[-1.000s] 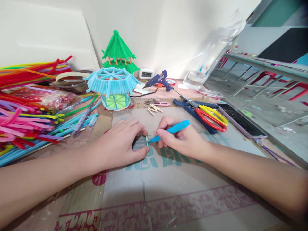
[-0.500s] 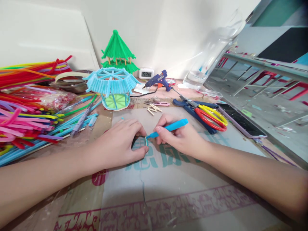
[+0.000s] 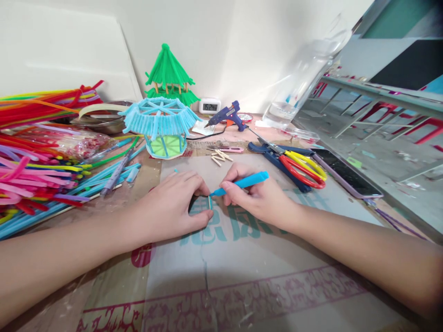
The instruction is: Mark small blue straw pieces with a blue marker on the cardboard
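Between the thumb and fingers of my left hand (image 3: 180, 200) a short thin wooden stick (image 3: 210, 203) is pinched by its two ends, with blue colour along it. My right hand (image 3: 254, 193) grips a blue marker pen (image 3: 242, 183), its tip at the upper end of the stick. Both hands rest over a cardboard sheet (image 3: 180, 276) printed with teal characters and a purple pattern. Beyond them lie several short wooden sticks (image 3: 221, 156) and a pink-handled craft knife (image 3: 230, 149). A light-blue pavilion model (image 3: 161, 120) stands behind my left hand.
Pipe cleaners (image 3: 34, 175) are heaped at the left. A green-roofed model (image 3: 168, 69), a small clock (image 3: 209, 106) and a blue glue gun (image 3: 228, 115) stand at the back. Dark-blue pliers (image 3: 287, 170), red-and-yellow scissors (image 3: 304, 170), a phone (image 3: 346, 173) and a clear jug (image 3: 287, 108) sit right.
The marker tip has shifted slightly up at the stick's upper end, and more blue shows along the stick. My left hand keeps its pinch almost unmoved.
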A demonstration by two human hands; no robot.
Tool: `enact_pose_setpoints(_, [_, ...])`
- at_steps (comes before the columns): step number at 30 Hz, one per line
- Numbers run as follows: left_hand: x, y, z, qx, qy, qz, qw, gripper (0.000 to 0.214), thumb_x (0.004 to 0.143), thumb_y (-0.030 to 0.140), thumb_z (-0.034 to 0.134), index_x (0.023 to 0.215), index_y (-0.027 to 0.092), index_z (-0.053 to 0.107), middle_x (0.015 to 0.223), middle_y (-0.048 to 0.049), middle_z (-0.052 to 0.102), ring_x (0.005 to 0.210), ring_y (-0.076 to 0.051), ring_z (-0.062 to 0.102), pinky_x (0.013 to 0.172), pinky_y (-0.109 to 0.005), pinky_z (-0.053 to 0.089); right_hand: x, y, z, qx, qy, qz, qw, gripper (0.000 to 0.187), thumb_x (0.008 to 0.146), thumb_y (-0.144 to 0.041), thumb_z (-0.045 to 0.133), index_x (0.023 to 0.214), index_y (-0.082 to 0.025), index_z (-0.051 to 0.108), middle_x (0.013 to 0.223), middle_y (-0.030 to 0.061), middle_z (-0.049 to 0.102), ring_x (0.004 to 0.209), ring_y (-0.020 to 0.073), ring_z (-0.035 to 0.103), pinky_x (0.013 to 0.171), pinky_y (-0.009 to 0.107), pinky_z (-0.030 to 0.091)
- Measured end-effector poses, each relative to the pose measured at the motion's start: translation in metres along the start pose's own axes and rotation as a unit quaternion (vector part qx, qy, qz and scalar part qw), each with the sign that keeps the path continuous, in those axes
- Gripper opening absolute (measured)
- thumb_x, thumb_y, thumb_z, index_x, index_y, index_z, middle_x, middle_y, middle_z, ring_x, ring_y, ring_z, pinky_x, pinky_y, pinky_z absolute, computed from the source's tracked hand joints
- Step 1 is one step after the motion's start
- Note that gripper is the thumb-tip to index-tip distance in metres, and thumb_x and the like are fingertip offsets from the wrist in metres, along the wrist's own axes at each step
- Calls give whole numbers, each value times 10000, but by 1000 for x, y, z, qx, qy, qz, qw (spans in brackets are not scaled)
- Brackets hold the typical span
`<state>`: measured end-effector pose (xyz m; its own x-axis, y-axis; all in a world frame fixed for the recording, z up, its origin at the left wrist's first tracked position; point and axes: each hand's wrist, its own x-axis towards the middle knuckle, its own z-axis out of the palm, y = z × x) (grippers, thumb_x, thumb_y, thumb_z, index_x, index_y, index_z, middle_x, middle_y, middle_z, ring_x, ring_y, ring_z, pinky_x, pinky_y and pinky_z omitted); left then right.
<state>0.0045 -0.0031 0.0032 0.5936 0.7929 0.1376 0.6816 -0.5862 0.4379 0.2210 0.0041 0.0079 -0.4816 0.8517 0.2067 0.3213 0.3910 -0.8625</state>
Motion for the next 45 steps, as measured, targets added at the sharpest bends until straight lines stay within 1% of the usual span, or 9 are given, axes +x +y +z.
enact_pose_setpoints(8, [0,-1,1,6,4,3,1000,268,840,452,604,969,219,571,1027,-67,653,968,-271,597,814,-420,466,-2,-1,-2,-17,-24,-5,1000,149,901,-256,576,777,-199,516,619,-18,618,550,112,553,504,231,402])
enact_pose_setpoints(12, [1,0,1,6,-1,2,1000,265,841,439,609,972,213,564,1026,-67,646,972,-272,597,822,-424,464,-1,0,0,10,-14,14,1000,147,930,-278,554,812,-197,517,631,-19,614,557,114,567,517,229,433])
enact_pose_setpoints(14, [1,1,1,6,-2,5,1000,266,841,437,609,973,210,563,1021,-64,641,969,-273,596,820,-422,463,0,0,0,13,-6,11,1000,145,935,-282,554,822,-196,523,645,-19,612,577,117,575,532,229,445])
enact_pose_setpoints(22, [1,0,0,8,-1,5,1000,248,845,426,605,963,215,553,1023,-65,642,966,-270,595,825,-422,464,1,1,-1,-4,6,0,1000,149,932,-276,562,811,-195,529,642,-21,608,580,117,572,536,228,433])
enact_pose_setpoints(25, [1,1,0,6,-4,3,1000,253,846,429,601,964,211,553,1026,-70,641,970,-272,591,829,-429,467,1,1,-1,3,0,-5,1000,155,934,-283,563,811,-194,532,651,-17,611,588,117,574,545,229,442])
enact_pose_setpoints(28, [0,1,0,6,-1,4,1000,250,845,428,601,960,210,560,1023,-71,644,965,-271,593,828,-426,470,1,1,-1,11,-7,0,1000,160,939,-292,561,817,-195,528,648,-19,610,584,114,569,548,228,447])
enact_pose_setpoints(32, [0,1,0,9,6,6,1000,242,838,421,605,956,213,571,1017,-66,655,952,-263,599,822,-412,474,0,1,-1,0,2,5,1000,152,934,-268,559,805,-199,520,645,-21,607,574,111,558,535,225,436])
enact_pose_setpoints(38, [1,0,0,11,0,9,1000,257,839,419,604,980,207,571,1029,-71,651,965,-272,602,843,-427,469,0,1,-1,9,-6,5,1000,154,941,-284,555,818,-196,528,647,-15,614,584,116,572,535,227,442])
enact_pose_setpoints(45, [1,0,0,13,3,22,1000,259,844,406,598,1010,207,591,1041,-65,652,992,-274,606,883,-423,462,1,0,0,20,9,13,1000,169,940,-288,554,799,-204,515,623,-23,601,560,117,562,528,236,438])
